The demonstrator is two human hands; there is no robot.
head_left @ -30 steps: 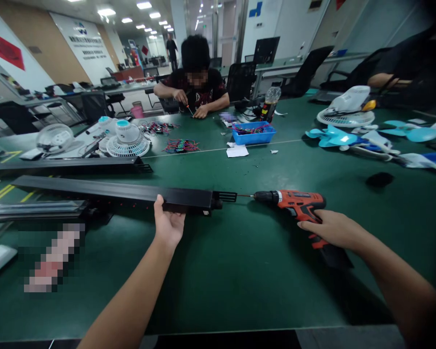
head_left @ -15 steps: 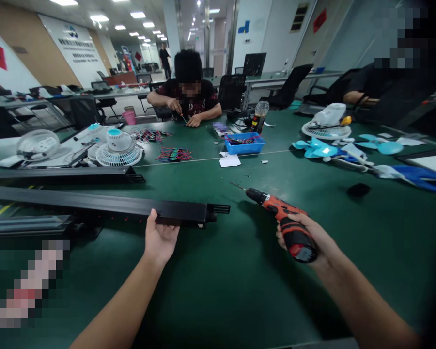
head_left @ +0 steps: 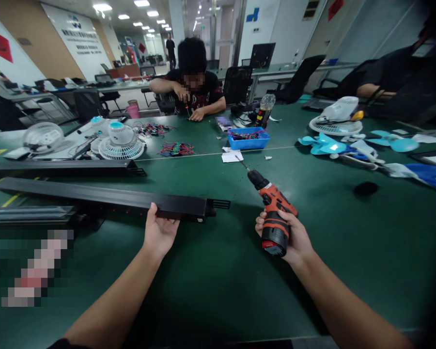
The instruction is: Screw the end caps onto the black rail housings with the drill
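Note:
My left hand (head_left: 162, 231) grips the near right part of a long black metal profile (head_left: 105, 196), thumb on its near side and fingers underneath. A slotted black piece sticks out of the profile's right end. My right hand (head_left: 294, 237) is wrapped round the handle of an orange and black cordless drill (head_left: 276, 198). Its long bit points up and away to the left, apart from the profile. A second black profile (head_left: 58, 168) lies behind the first, and a shiny dark bar (head_left: 29, 214) lies in front of it at the left.
Across the green table (head_left: 218, 291) a person (head_left: 196, 82) works with a screwdriver. A blue bin (head_left: 249, 139) of wires, a bottle (head_left: 264, 112) and wire bundles (head_left: 176, 149) stand mid-table. Fan parts (head_left: 120, 140) lie left, blue fan blades (head_left: 323, 144) right. Another person (head_left: 388, 72) sits at right.
The drill has swung from lying level, bit toward the profile's end, to pointing up and away. My right hand has closed fully round its handle. My left hand keeps its hold on the profile.

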